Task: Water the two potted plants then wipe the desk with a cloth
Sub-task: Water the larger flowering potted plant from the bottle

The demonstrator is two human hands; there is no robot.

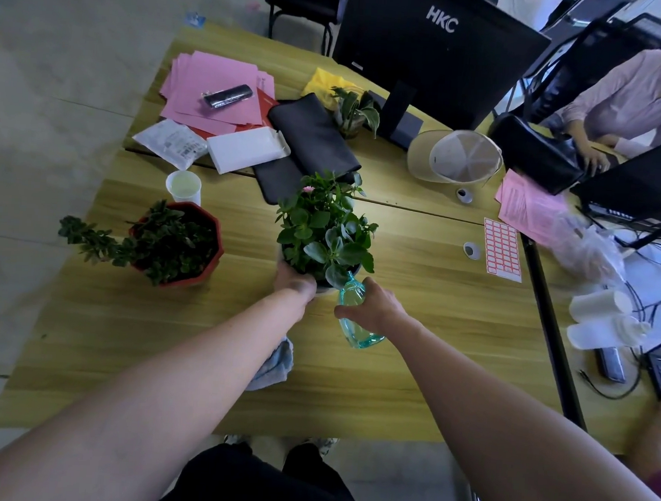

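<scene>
Beside flowering plant (324, 230) — right hand (379, 306) tilts bottle (353, 314).

Pink papers (215, 85), a black pouch (313, 135), a beige cap (456, 157) and a monitor (433, 50) lie at the back; a paper cup (183, 186) stands left.

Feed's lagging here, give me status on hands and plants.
Left hand holds flowering plant's pot. Right hand grips blue bottle, tipped at the pot. Red-pot plant stands apart, left. Cloth under left forearm.
</scene>
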